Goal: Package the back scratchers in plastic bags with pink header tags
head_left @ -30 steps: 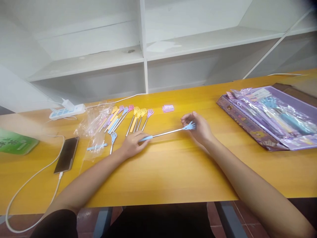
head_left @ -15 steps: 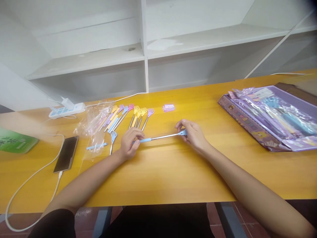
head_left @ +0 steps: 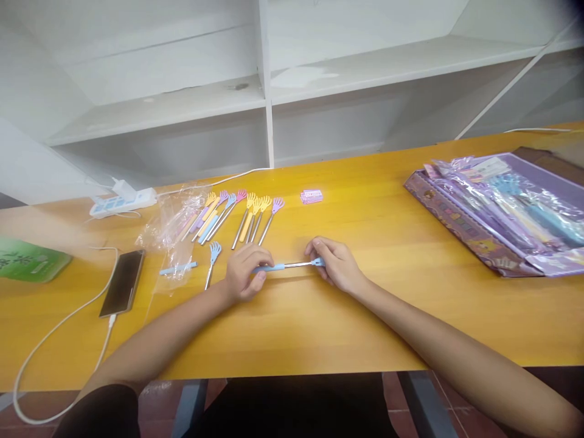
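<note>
A blue back scratcher with a metal rod (head_left: 297,264) lies level between my hands, above the table's middle. My left hand (head_left: 246,269) is closed on its blue handle. The claw head is pinched by my right hand (head_left: 335,263), which covers most of it. Just left of my left hand rests another blue-headed scratcher (head_left: 214,252), and beyond it a loose blue tube (head_left: 177,269) on clear plastic. Behind are several scratchers with yellow heads (head_left: 252,201), purple, blue and pink ones. A small stack of pink labels (head_left: 311,196) sits farther back.
At the right stands a purple box (head_left: 460,228) of wrapped scratchers. On the left are a phone (head_left: 122,284) with a white cable, a power strip (head_left: 123,203), crumpled clear bags (head_left: 171,225) and a green packet (head_left: 31,260). White shelving (head_left: 269,134) rises behind the table.
My right hand has moved left and slightly nearer, bringing the claw head closer to my left hand. Less of the metal rod shows. My left hand has shifted slightly right.
</note>
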A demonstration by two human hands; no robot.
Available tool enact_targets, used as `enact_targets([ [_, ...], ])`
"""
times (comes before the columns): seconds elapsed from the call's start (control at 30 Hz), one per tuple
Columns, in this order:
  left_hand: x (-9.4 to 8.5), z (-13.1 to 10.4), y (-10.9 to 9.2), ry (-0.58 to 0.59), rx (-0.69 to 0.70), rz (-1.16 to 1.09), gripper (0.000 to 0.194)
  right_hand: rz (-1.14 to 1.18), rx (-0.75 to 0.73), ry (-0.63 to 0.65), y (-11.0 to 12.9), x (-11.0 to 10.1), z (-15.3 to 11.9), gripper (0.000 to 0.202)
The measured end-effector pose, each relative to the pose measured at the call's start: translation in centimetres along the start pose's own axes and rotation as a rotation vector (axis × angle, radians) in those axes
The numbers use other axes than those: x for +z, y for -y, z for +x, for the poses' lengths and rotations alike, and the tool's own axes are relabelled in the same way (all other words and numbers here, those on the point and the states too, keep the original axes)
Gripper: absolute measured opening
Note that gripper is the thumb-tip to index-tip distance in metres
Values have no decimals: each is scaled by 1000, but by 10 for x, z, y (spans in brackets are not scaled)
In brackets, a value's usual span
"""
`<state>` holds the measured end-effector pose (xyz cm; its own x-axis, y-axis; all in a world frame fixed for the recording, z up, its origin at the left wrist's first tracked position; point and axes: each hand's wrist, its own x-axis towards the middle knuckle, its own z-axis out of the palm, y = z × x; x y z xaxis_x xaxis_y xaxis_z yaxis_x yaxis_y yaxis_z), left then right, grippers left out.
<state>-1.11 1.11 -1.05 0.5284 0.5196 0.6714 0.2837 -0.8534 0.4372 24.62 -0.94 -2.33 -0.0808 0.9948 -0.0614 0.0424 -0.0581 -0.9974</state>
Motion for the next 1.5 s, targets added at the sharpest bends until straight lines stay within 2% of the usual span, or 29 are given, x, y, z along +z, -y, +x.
enact_targets([
  [0.2,1,-3,-5,5,14,-28,22,1,-27,13,-4,11,-8,51],
  [0.63,2,0,-12,52,54,-17,17,21,48,42,-11,19,-9,52],
  [0.73,-1,3,-6,128,28,66,21,-30,117,122,-7,13,-7,54],
  [0.8,-5,7,1,250,-15,206,28,-104,120,221,1,5,-4,52],
  [0.87,-9,12,6,412,-22,360,33,-194,57,308,11,-6,-1,48],
  [0.97,-13,18,5,621,27,532,30,-391,-124,438,24,-18,0,36],
  [1.03,-14,22,-3,713,40,621,21,-605,-240,503,28,-20,0,27],
  [1.1,-15,24,-13,767,41,686,15,-851,-328,489,30,-16,-2,22],
  [1.27,-14,30,-32,750,-64,755,20,-1416,-636,209,40,7,-9,20],
  [1.33,-15,32,-36,728,-109,769,26,-1546,-781,98,48,15,-13,23],
  [1.4,-15,35,-41,704,-116,774,29,-1603,-881,44,54,22,-17,26],
  [1.43,-15,36,-43,688,-111,775,30,-1612,-890,44,57,25,-18,26],
  [1.5,-14,37,-49,655,-100,780,30,-1604,-808,89,60,31,-20,25],
])
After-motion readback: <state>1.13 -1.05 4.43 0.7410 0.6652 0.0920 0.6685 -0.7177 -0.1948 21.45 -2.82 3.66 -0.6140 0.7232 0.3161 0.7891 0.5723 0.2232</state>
